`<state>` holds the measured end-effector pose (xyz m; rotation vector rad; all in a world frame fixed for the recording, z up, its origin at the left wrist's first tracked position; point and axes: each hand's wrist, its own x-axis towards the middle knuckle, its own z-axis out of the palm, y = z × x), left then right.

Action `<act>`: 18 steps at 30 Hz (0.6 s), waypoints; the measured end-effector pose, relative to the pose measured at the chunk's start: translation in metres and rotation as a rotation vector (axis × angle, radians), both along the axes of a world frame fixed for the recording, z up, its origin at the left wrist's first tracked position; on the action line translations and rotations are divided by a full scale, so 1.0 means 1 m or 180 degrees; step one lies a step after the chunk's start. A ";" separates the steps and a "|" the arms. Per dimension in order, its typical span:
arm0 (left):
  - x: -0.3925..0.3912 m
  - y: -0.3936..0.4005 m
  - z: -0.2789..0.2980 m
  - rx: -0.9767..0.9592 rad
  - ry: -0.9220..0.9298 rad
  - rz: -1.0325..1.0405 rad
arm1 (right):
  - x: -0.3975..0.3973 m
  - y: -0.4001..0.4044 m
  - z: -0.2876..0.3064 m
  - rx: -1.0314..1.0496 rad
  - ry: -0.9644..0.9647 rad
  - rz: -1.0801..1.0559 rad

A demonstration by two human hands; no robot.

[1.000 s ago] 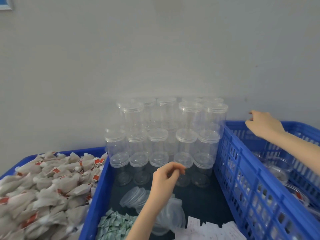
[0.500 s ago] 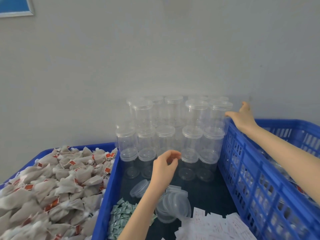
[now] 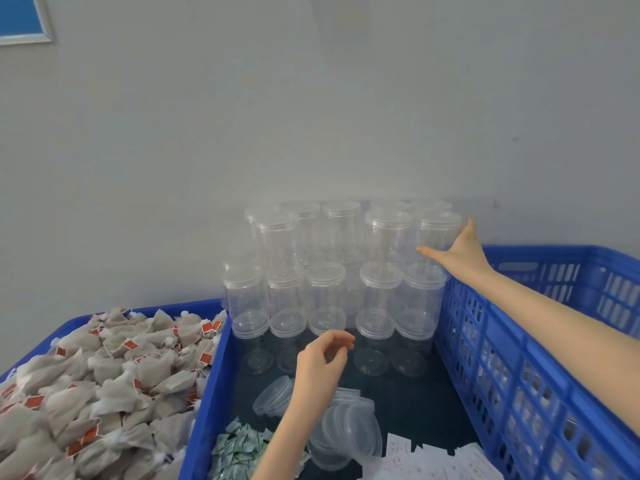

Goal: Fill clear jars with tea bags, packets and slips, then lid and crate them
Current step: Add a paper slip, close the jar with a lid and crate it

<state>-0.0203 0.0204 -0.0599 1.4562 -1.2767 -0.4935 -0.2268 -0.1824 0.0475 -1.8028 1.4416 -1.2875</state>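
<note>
- Against the grey wall at centre frame, a three-tier stack of clear round plastic jars (image 3: pixel 332 271) stands on the dark table surface (image 3: pixel 415 403), most of them capped with clear lids.
- At right of centre, the right hand (image 3: pixel 457 251) reaches to the top-right jar (image 3: pixel 434 233) of that stack; its thumb and fingers are spread around the jar's side, touching it or just beside it, and I cannot tell whether it grips firmly.
- Lower centre, the left hand (image 3: pixel 320 368) hovers above the table with fingers loosely curled and nothing held between them.
- Just below that hand, loose clear plastic lids (image 3: pixel 349 431) lie overlapping in a heap.
- At the bottom edge, a pile of small green foil packets (image 3: pixel 239 452) sits left of the lids, and white paper slips (image 3: pixel 433 462) spread out to the right.
- Lower left of the frame, a blue plastic bin (image 3: pixel 207 393) is heaped with beige tea bags with red tags (image 3: pixel 104 386).
- Along the right side, a slotted blue plastic crate (image 3: pixel 502 368) stands beside the jar stack, with the right forearm crossing above it.
- Upper left corner, a blue framed picture (image 3: pixel 20 19) hangs on the wall.
</note>
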 end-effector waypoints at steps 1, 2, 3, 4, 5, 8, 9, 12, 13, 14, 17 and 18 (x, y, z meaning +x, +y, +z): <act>0.000 0.000 -0.001 -0.0001 -0.0016 -0.0005 | 0.000 0.000 -0.002 -0.0051 0.0055 -0.0009; -0.001 0.000 -0.002 -0.0006 -0.0027 -0.0016 | 0.001 0.000 -0.003 -0.0094 0.0093 -0.0022; -0.001 0.000 -0.003 -0.0008 -0.0033 -0.0029 | 0.001 0.000 -0.004 -0.0119 0.0105 -0.0031; -0.001 0.000 -0.003 -0.0004 -0.0040 -0.0039 | 0.001 0.000 -0.005 -0.0135 0.0102 -0.0032; -0.001 0.001 -0.004 0.0003 -0.0050 -0.0047 | 0.002 -0.001 -0.006 -0.0152 0.0099 -0.0029; 0.000 0.001 -0.006 0.0032 -0.0082 -0.0071 | 0.004 -0.002 -0.007 -0.0208 0.0094 -0.0087; 0.000 0.001 -0.006 0.0040 -0.0096 -0.0073 | 0.004 -0.002 -0.007 -0.0220 0.0084 -0.0116; 0.001 0.002 -0.006 0.0050 -0.0093 -0.0086 | 0.004 -0.003 -0.007 -0.0198 0.0068 -0.0186; 0.002 0.002 -0.006 0.0051 -0.0093 -0.0088 | 0.003 -0.003 -0.006 -0.0197 0.0035 -0.0182; 0.002 0.002 -0.006 0.0053 -0.0096 -0.0088 | 0.001 -0.003 -0.006 -0.0212 0.0011 -0.0170; 0.002 0.002 -0.007 0.0071 -0.0110 -0.0109 | -0.004 -0.001 -0.003 -0.0261 0.0076 -0.0179; 0.001 0.002 -0.007 0.0077 -0.0122 -0.0115 | -0.006 0.000 -0.002 -0.0265 0.0089 -0.0179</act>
